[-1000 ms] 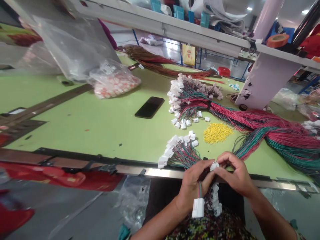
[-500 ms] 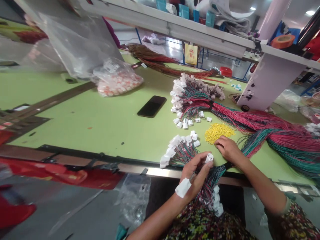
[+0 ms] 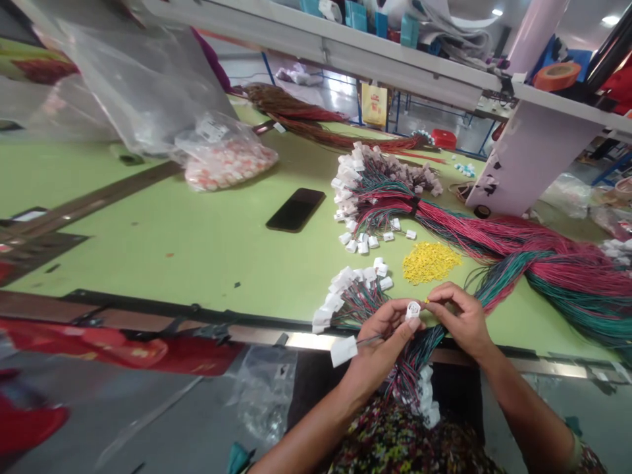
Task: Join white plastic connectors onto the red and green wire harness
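Observation:
My left hand (image 3: 382, 336) is closed round a small white connector (image 3: 413, 309) at the near edge of the green table (image 3: 197, 243); a second white connector (image 3: 343, 350) hangs off the same hand on a thin wire. My right hand (image 3: 457, 315) pinches a tiny yellow piece (image 3: 427, 301) right beside the white connector. A bundle of red and green wires (image 3: 412, 365) with white connectors runs from my hands down over my lap. A heap of yellow pieces (image 3: 428, 261) lies on the table just beyond my right hand.
A finished bunch of wired connectors (image 3: 353, 295) lies left of my hands, a larger bunch (image 3: 375, 187) further back, and a long red and green wire loom (image 3: 553, 263) to the right. A black phone (image 3: 295, 210), a bag of pink parts (image 3: 227, 163) and a white post (image 3: 523, 151) stand beyond.
My right hand has come back from the yellow heap to the white connector with a yellow piece pinched in it. The hanging connector has swung out to the left.

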### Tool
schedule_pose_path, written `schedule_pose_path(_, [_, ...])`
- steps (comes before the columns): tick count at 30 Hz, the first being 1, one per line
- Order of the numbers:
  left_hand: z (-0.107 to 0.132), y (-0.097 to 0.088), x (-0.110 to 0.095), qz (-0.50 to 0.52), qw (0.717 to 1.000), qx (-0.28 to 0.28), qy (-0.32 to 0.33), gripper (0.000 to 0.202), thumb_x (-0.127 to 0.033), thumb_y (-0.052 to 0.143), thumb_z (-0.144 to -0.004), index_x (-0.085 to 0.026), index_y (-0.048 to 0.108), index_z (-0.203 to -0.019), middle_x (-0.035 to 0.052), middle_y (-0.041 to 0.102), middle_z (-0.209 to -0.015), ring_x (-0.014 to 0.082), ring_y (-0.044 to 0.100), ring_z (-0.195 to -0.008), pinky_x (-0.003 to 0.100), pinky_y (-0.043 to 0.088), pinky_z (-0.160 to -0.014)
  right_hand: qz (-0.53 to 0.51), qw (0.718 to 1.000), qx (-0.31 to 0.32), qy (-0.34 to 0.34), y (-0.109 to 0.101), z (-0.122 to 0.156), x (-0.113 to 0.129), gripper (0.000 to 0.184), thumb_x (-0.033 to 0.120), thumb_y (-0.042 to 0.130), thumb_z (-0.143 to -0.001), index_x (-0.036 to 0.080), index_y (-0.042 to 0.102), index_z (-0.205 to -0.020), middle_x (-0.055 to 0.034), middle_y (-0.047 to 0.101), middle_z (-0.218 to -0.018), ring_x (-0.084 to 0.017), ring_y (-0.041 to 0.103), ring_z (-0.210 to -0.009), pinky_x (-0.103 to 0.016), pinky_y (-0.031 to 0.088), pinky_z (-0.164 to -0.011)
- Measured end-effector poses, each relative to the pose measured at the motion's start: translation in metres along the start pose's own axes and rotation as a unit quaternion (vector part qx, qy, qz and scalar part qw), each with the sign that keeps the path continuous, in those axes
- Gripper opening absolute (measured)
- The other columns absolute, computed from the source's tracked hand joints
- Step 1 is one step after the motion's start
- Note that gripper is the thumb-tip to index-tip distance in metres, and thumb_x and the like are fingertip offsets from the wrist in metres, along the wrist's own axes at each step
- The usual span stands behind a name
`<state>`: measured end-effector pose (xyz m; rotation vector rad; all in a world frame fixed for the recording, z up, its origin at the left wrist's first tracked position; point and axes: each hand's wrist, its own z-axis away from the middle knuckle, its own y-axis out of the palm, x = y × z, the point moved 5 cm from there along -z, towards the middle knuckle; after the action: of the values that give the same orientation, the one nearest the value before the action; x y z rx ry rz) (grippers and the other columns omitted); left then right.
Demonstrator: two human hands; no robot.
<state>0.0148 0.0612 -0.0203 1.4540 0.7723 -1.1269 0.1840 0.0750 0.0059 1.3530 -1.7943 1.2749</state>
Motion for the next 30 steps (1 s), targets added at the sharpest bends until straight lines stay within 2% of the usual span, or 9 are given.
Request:
schedule_pose_path(2, [0.0, 0.001, 0.001, -0.004, 1.0, 0.002, 0.003, 0.02, -0.032, 0.073, -0.087, -0.019, 0.071, -0.101, 0.0061, 0.077, -0.09, 0.019, 0.072, -0.08, 0.033, 0.059, -0.077, 0.07, 0.995, -0.019, -0.07, 0.001, 0.003, 0.01, 0.005, 0.022, 0.067, -0.095, 0.022, 0.071, -0.093, -0.0045, 0.071, -0.088, -0.018, 0.068, -0.082, -0.031, 0.057, -0.075])
schedule_pose_path(4, [0.0, 0.001, 0.001, -0.007, 1.0, 0.003, 0.013, 0.021, -0.033, 0.074, -0.086, -0.019, 0.071, -0.102, 0.0064, 0.077, -0.091, 0.0193, 0.073, -0.081, 0.033, 0.059, -0.079, 0.126, 0.984, -0.026, -0.12, 0.004, 0.006, 0.019, 0.01, 0.019, 0.062, -0.097, 0.023, 0.072, -0.096, -0.0065, 0.073, -0.09, -0.02, 0.069, -0.084, -0.033, 0.057, -0.076])
schedule_pose_path(7, [0.0, 0.001, 0.002, -0.014, 1.0, -0.005, 0.013, 0.023, -0.035, 0.074, -0.086, -0.018, 0.071, -0.102, 0.0069, 0.078, -0.092, 0.0197, 0.073, -0.083, 0.033, 0.059, -0.081, 0.164, 0.977, -0.028, -0.137, 0.007, 0.01, 0.024, 0.013, 0.019, 0.059, -0.098, 0.023, 0.071, -0.098, -0.0079, 0.073, -0.091, -0.021, 0.07, -0.084, -0.034, 0.058, -0.075])
schedule_pose_path(15, [0.001, 0.0, 0.002, -0.076, 0.996, -0.025, 0.033, 0.022, -0.033, 0.075, -0.084, -0.018, 0.072, -0.099, 0.0058, 0.077, -0.091, 0.0202, 0.072, -0.084, 0.034, 0.059, -0.084, 0.104, 0.993, -0.01, -0.056, 0.005, 0.004, 0.023, 0.006, 0.02, 0.064, -0.094, 0.022, 0.068, -0.09, -0.0019, 0.067, -0.081, -0.016, 0.064, -0.074, -0.028, 0.053, -0.068])
schedule_pose_path(21, [0.001, 0.0, 0.001, -0.082, 0.995, -0.025, 0.04, 0.021, -0.033, 0.074, -0.085, -0.018, 0.071, -0.099, 0.0063, 0.077, -0.09, 0.02, 0.072, -0.083, 0.034, 0.059, -0.081, 0.063, 0.997, 0.033, -0.029, 0.006, 0.001, 0.017, 0.011, 0.024, 0.064, -0.096, 0.022, 0.074, -0.095, -0.0041, 0.071, -0.088, -0.018, 0.067, -0.081, -0.029, 0.055, -0.073])
schedule_pose_path(26, [0.0, -0.005, -0.002, -0.059, 0.997, -0.04, 0.024, 0.021, -0.034, 0.072, -0.087, -0.019, 0.07, -0.102, 0.0073, 0.078, -0.093, 0.0178, 0.071, -0.076, 0.03, 0.057, -0.07, 0.119, 0.993, 0.009, 0.02, -0.009, -0.002, -0.003, 0.011, 0.026, 0.062, -0.096, 0.021, 0.072, -0.095, -0.0045, 0.071, -0.088, -0.018, 0.065, -0.079, -0.031, 0.053, -0.075])
schedule_pose_path(28, [0.0, -0.009, -0.004, -0.049, 0.997, -0.064, 0.022, 0.021, -0.034, 0.071, -0.088, -0.019, 0.07, -0.102, 0.0068, 0.078, -0.093, 0.0172, 0.071, -0.076, 0.03, 0.057, -0.07, 0.149, 0.988, 0.03, 0.037, -0.013, -0.004, -0.012, 0.009, 0.024, 0.061, -0.095, 0.021, 0.07, -0.095, -0.0041, 0.07, -0.089, -0.018, 0.065, -0.078, -0.031, 0.052, -0.075])
schedule_pose_path(30, [0.001, -0.013, -0.005, -0.04, 0.995, -0.092, 0.025, 0.021, -0.034, 0.071, -0.089, -0.019, 0.07, -0.103, 0.0065, 0.078, -0.094, 0.0179, 0.072, -0.08, 0.032, 0.058, -0.077, 0.174, 0.981, 0.071, 0.045, -0.012, -0.007, -0.018, 0.008, 0.019, 0.06, -0.093, 0.02, 0.069, -0.092, -0.0032, 0.069, -0.088, -0.018, 0.064, -0.077, -0.03, 0.051, -0.074])
